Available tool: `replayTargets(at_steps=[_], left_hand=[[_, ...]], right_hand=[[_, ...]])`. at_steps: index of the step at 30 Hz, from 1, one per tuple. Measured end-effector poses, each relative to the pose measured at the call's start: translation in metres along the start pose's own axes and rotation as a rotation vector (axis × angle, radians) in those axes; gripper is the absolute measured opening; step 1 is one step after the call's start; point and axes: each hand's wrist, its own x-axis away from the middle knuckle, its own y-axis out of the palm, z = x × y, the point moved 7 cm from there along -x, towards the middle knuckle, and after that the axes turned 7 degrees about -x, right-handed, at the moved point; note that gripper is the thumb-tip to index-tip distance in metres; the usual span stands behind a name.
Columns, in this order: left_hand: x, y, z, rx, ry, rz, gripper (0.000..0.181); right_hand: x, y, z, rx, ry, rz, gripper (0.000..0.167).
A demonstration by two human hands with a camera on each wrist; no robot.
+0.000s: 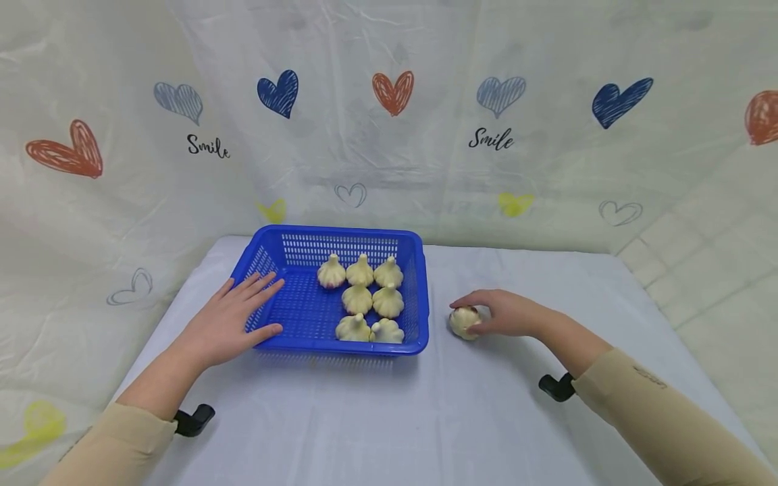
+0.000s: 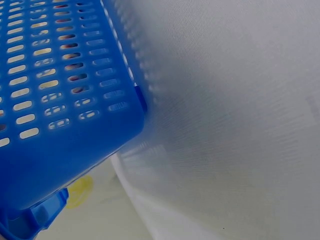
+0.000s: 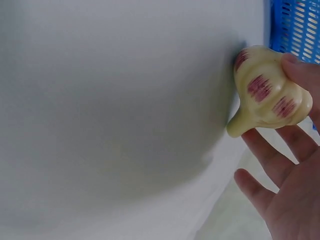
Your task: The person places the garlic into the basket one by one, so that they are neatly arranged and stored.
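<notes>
A blue plastic basket [image 1: 298,307] with slotted walls stands on the table, holding several garlic bulbs [image 1: 357,299] grouped toward its right side. My left hand [image 1: 225,324] lies at the basket's left rim, fingers spread and straight. In the left wrist view the basket's wall [image 2: 75,120] fills the upper left, and the hand is out of sight there. Right of the basket, my right hand [image 1: 507,312] pinches a single garlic bulb [image 1: 464,322] between thumb and fingers. The right wrist view shows this bulb [image 3: 267,90] pale yellow with purple patches, its stem pointing down and left.
White cloth [image 1: 365,418] covers the table. Behind it hangs a pale curtain [image 1: 437,169] printed with hearts and the word "Smile". A black strap piece [image 1: 194,420] sits at the left wrist, and another [image 1: 556,388] at the right.
</notes>
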Motion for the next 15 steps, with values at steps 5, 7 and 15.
replayTargets(at_steps=[5,7,15], left_hand=[[0.0,0.0,0.0,0.006,0.0,0.0,0.082],[0.0,0.0,0.0,0.007,0.002,0.0,0.082],[0.0,0.0,0.0,0.004,0.001,0.003,0.082]], right_hand=[[0.006,-0.001,0.002,0.028,-0.003,0.024,0.05],[0.008,-0.001,0.003,0.05,0.001,0.034,0.05],[0.012,-0.003,0.001,0.117,-0.006,0.069,0.046]])
